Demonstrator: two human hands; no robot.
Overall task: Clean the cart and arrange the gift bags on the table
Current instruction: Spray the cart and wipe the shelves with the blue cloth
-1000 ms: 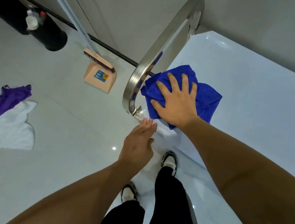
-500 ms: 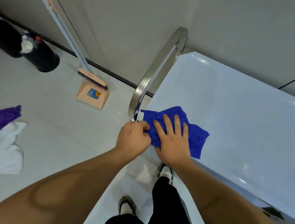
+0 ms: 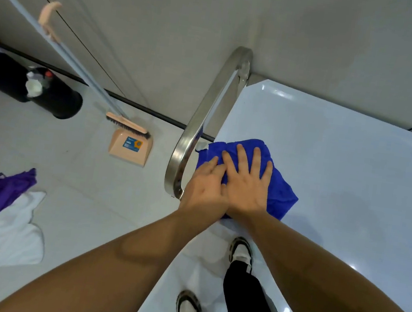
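Head view: blue cloth (image 3: 279,184) on cart top (image 3: 353,189), near-left corner, just beside steel handle (image 3: 198,125). Right hand (image 3: 247,182) flat on cloth, fingers straight, spread. Left hand (image 3: 206,185) beside it, fingertips on cloth, relaxed. Purple and white bags (image 3: 6,210) on floor, well apart from cart.

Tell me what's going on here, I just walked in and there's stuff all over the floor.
A person is wiping the cart's white top with a blue cloth, near the steel handle. The right hand lies flat on the cloth with fingers spread; the left hand rests on it too, beside the right. On the floor lie a purple bag over white cloths, with a broom and dustpan by the wall.
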